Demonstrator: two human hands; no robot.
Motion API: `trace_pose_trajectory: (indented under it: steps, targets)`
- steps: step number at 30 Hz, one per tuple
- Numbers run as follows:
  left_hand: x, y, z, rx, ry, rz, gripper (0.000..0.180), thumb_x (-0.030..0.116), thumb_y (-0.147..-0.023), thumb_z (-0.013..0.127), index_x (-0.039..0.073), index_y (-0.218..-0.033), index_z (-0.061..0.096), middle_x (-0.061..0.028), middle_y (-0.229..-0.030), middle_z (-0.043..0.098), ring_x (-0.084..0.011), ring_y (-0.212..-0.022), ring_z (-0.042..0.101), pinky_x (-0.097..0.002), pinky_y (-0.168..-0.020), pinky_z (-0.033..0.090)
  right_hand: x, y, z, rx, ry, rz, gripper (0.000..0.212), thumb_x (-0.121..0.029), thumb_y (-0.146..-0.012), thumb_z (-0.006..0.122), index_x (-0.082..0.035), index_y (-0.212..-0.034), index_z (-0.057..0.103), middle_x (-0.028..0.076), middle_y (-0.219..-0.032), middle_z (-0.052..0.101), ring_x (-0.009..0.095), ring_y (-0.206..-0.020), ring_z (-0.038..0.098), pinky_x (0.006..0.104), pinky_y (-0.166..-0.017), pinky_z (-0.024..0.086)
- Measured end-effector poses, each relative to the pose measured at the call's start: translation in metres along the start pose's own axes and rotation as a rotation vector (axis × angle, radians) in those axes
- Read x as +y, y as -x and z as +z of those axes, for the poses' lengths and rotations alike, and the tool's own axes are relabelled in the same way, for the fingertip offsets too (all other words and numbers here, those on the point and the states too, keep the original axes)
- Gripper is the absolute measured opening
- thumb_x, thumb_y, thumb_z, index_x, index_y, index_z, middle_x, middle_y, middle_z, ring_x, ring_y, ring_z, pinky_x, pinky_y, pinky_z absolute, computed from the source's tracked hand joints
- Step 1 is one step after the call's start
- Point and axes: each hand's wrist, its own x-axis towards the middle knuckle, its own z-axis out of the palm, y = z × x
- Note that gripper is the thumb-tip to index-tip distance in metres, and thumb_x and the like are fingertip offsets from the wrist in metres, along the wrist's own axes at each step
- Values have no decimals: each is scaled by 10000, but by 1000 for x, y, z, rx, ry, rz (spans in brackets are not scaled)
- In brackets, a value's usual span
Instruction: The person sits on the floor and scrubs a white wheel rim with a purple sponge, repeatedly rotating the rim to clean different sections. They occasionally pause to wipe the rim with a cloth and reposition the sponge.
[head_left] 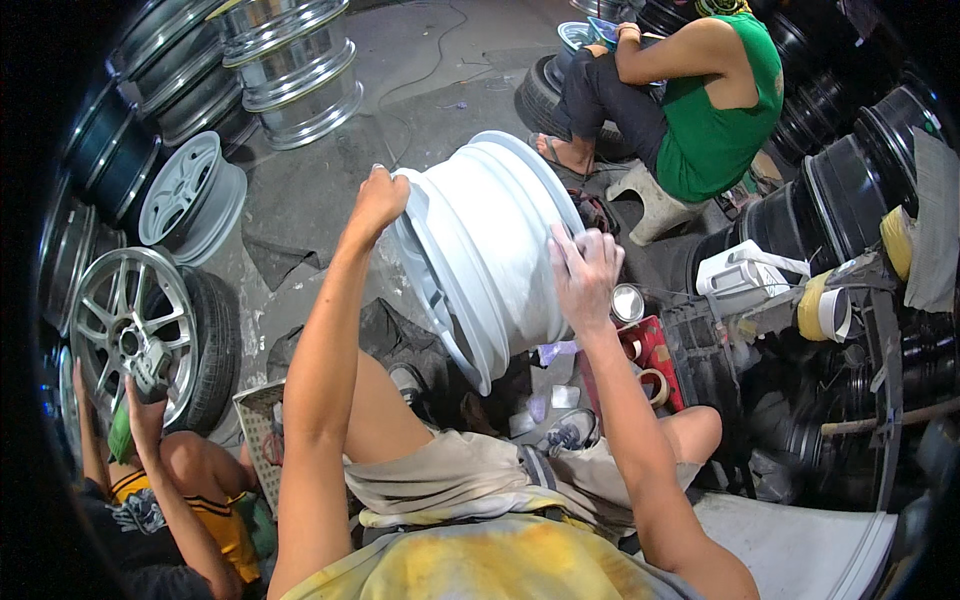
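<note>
A white wheel rim (490, 245) is held tilted in front of me, above my knees, its smooth barrel facing up. My left hand (384, 200) is closed round the upper left edge of the rim. On the other side, my right hand (588, 275) grips the right edge with bent fingers, which are dusted with white. The right palm and whatever lies beneath it are hidden. Just beside that hand stands an open round can (627, 303).
A person in a green top (715, 120) sits on a stool (650, 200) ahead right. At lower left another person (185, 500) works at a spoked wheel (130, 335). Chrome rims (300, 85) are stacked far left. A red tray (655, 355) with a tape roll (653, 388) lies right.
</note>
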Motion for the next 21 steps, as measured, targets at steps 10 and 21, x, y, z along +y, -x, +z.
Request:
trace_pose_trajectory:
  steps: [10, 21]
  targets:
    - [5, 3, -5, -41, -2, -16, 545, 257, -934, 535, -179, -1261, 564, -424, -1305, 605, -512, -1286, 593, -494, -1083, 469, -3, 11, -9, -48, 18, -33, 320, -210, -939, 724, -145, -1250, 765, 33, -866, 501, 227, -861, 517, 401, -804, 381]
    - [-9, -7, 1, 2, -6, 27, 553, 267, -929, 543, -185, -1246, 579, -422, -1298, 608, -527, -1265, 598, -502, -1084, 465, -4, 4, -6, -65, -57, 99, 256, -228, -981, 671, -93, -1175, 769, 65, -910, 526, 257, -923, 526, 427, -831, 374]
